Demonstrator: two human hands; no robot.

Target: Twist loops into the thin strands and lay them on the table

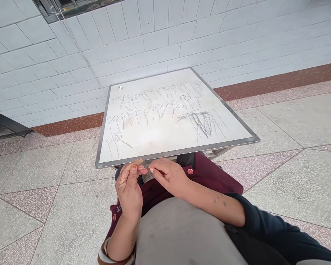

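Past the table's near edge, my left hand (130,187) is closed on a small tan piece (138,161) that sticks out above its thumb. Just to the right, my right hand (168,175) is pinched, its fingertips close to the left fingers; what they hold, if anything, is too small to name. On the white table (154,136) lie rows of thin dark wire-like pieces with looped tops (151,108). A tangled bunch of dark strands (202,123) lies at the table's right side.
A small red and white item (120,88) sits at the table's far left corner. The table has a grey metal rim (179,152) and stands near a white tiled wall (154,48). A cord (79,51) hangs down the wall. Dark red cloth (215,173) covers my lap.
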